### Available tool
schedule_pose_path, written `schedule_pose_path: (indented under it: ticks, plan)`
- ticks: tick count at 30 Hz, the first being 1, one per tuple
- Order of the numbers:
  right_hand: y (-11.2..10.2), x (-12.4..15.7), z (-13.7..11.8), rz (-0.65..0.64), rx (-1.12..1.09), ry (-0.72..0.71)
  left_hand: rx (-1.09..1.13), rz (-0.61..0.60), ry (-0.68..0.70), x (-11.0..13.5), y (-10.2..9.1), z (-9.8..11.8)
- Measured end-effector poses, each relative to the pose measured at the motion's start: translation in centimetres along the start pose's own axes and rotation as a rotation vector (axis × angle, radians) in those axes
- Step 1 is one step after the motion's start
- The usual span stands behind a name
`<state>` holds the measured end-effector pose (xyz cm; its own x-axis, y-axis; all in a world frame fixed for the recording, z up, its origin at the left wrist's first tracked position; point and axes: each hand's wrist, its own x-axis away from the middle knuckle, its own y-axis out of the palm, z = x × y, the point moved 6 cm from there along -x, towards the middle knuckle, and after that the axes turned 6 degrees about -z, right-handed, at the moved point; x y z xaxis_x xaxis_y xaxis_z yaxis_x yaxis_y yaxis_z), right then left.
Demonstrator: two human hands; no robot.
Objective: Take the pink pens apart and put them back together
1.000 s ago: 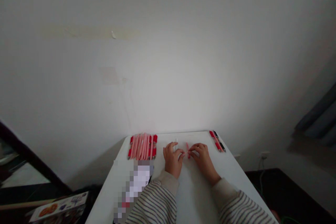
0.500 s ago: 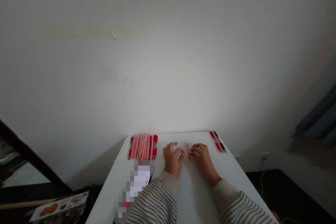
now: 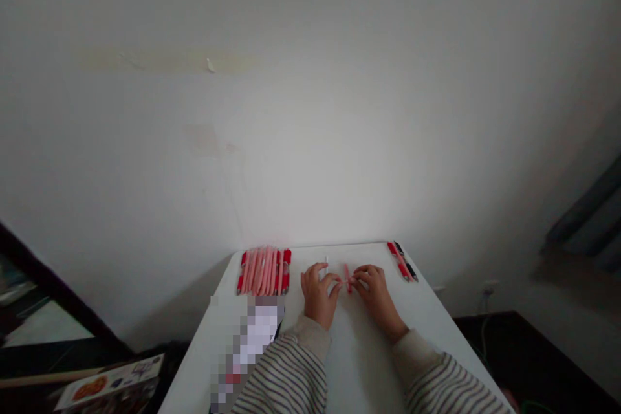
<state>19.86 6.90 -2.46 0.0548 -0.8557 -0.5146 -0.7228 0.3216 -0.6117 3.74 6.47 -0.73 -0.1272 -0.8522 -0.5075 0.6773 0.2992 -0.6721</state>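
Both my hands rest on the white table (image 3: 354, 362), fingertips meeting over a small pink-red pen part (image 3: 347, 278). My left hand (image 3: 317, 294) is curled, its thumb and forefinger pinched at the part's left side. My right hand (image 3: 376, 294) is curled too, pinching the same part from the right. A thin white piece (image 3: 326, 261) lies just beyond my left fingers. What exactly sits between the fingertips is too small to make out.
A row of several pink and red pens (image 3: 263, 270) lies at the table's back left. A few red and black pens (image 3: 402, 261) lie at the back right corner. A blurred-out patch (image 3: 250, 343) covers the left side. A printed box (image 3: 109, 385) sits low left, off the table.
Almost nothing differs; both hands stay pinched on the pink-red part, with only slight finger shifts.
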Motion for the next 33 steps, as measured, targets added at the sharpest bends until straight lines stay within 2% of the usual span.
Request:
schedule_pose_path:
  ticks: [12,33]
  plan:
    - [0.02,0.02,-0.05,-0.027,0.024,0.003,-0.017,-0.035,-0.015,-0.01,-0.01,0.09]
    - [-0.17,-0.01,0.19,-0.023,0.008,0.020,-0.023,0.013,-0.034,-0.07,-0.58,0.22]
